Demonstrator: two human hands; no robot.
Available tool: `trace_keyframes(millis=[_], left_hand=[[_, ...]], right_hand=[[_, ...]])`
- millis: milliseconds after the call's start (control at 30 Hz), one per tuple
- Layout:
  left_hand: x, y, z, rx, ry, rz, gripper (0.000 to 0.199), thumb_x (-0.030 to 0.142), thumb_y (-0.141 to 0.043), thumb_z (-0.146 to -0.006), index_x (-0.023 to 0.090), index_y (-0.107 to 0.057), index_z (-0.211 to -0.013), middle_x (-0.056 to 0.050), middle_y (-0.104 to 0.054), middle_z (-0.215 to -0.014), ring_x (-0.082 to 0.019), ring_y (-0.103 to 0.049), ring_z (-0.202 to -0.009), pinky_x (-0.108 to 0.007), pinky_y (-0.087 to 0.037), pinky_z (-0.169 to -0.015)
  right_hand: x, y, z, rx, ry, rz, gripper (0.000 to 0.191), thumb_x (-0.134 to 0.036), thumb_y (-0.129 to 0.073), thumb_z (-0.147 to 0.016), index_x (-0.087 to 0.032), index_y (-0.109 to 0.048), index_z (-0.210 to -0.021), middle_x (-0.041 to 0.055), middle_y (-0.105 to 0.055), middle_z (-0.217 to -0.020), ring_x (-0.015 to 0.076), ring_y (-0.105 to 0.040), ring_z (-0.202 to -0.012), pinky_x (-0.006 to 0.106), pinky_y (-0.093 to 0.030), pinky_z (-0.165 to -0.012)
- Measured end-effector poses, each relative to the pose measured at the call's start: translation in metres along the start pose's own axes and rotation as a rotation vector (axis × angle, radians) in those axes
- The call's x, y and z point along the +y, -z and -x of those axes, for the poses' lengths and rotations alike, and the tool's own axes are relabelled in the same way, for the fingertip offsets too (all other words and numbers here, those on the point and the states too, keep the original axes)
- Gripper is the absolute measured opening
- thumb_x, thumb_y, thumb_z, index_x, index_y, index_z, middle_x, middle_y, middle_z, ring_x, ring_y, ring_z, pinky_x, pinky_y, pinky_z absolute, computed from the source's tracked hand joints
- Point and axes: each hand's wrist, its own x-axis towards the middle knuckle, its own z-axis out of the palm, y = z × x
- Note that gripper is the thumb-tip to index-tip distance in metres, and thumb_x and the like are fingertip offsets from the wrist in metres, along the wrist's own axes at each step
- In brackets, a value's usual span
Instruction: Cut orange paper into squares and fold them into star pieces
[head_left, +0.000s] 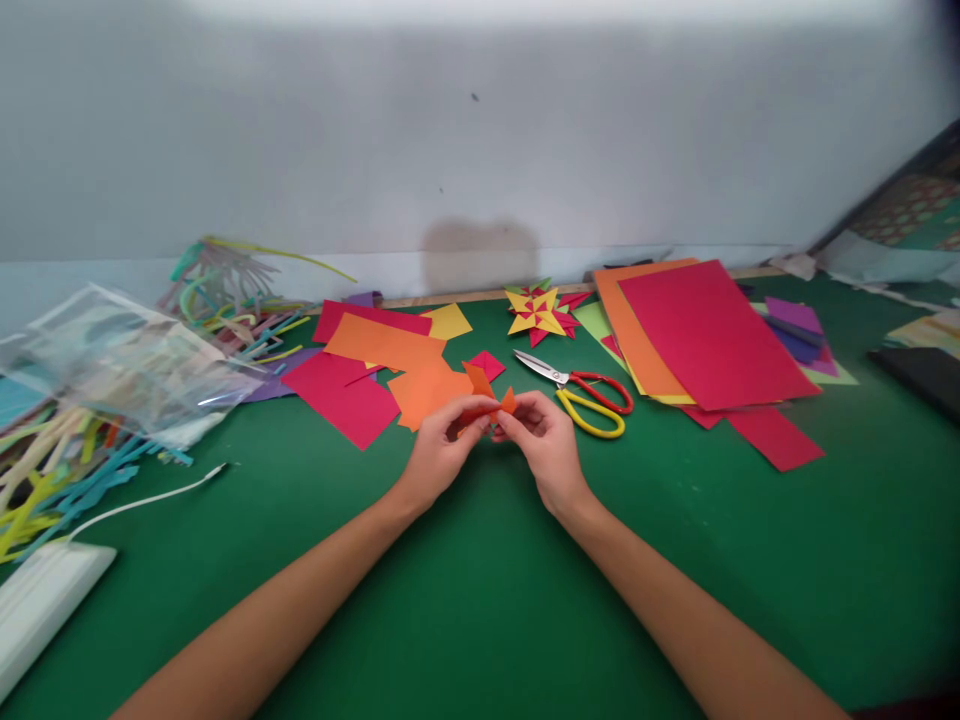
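Between my two hands is a small piece of folded orange paper (477,379), its pointed corners sticking up past my fingers. My left hand (448,440) pinches it from the left, thumb against fingertips. From the other side my right hand (543,440) pinches it too; the fingertips of both hands nearly meet, and the paper's lower part is hidden behind them. Just beyond lies a small folded red paper (489,365). Scissors (592,394) with one red and one yellow handle lie right of my right hand, blades partly apart. Orange paper pieces (426,388) lie by my left hand.
A yellow and red paper star (537,312) sits near the wall. Red and orange sheets (705,335) are stacked at right, a dark flat object (919,380) beyond. At left are a clear plastic bag (142,350), coloured strips (82,470) and a white device (56,590) with a cable.
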Motion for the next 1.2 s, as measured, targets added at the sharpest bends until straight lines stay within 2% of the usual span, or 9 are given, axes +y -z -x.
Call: trace_keyframes(millis=[167,433,733,933,1200], left_hand=[[-0.0036,0.0,-0.0016,0.021,0.049,0.09,0.023,0.028,-0.067,-0.093,0.021,-0.07,-0.114,-0.008,-0.074,-0.116,-0.022,-0.071,-0.107,-0.035,-0.059,-0.095],[-0.0055,0.0005,-0.0002,0.062,0.079,0.104,0.035,0.03,-0.072,-0.09,0.021,-0.069,-0.124,-0.009,-0.073,-0.124,-0.023,-0.071,-0.112,-0.036,-0.059,-0.098],[-0.0032,-0.0005,-0.0008,0.076,0.089,0.129,0.039,0.03,-0.075,-0.088,0.019,-0.07,-0.124,-0.01,-0.076,-0.121,-0.024,-0.074,-0.109,-0.039,-0.062,-0.095],[-0.0057,0.0005,0.0003,0.042,0.088,0.136,0.04,0.031,-0.073,-0.09,0.02,-0.068,-0.128,-0.01,-0.074,-0.126,-0.025,-0.072,-0.114,-0.039,-0.061,-0.098],[-0.0047,-0.0007,0.0023,0.031,0.104,0.152,0.041,0.034,-0.074,-0.089,0.02,-0.069,-0.127,-0.011,-0.072,-0.129,-0.025,-0.073,-0.111,-0.04,-0.061,-0.098]], right_hand=[[0.0001,-0.0002,0.0,-0.026,-0.077,-0.001,0.024,-0.04,-0.079,-0.084,-0.019,-0.067,-0.085,-0.0007,-0.066,-0.074,0.0156,-0.066,-0.069,0.028,-0.06,-0.064],[-0.0018,-0.0027,0.0026,0.037,-0.119,-0.085,0.024,-0.036,-0.083,-0.079,-0.018,-0.067,-0.077,-0.0014,-0.067,-0.07,0.0143,-0.067,-0.064,0.027,-0.062,-0.063],[-0.0028,-0.0028,0.0031,0.041,-0.105,-0.077,0.024,-0.036,-0.081,-0.081,-0.018,-0.065,-0.077,-0.0014,-0.066,-0.07,0.0146,-0.066,-0.066,0.027,-0.061,-0.065],[0.0003,-0.0011,0.0015,-0.084,-0.053,0.038,0.022,-0.04,-0.077,-0.085,-0.02,-0.069,-0.089,0.0004,-0.069,-0.079,0.0148,-0.063,-0.066,0.027,-0.056,-0.06],[0.0035,0.0007,0.0014,-0.068,-0.006,0.116,0.02,-0.038,-0.072,-0.09,-0.018,-0.071,-0.086,0.0016,-0.07,-0.076,0.0153,-0.062,-0.062,0.029,-0.053,-0.06]])
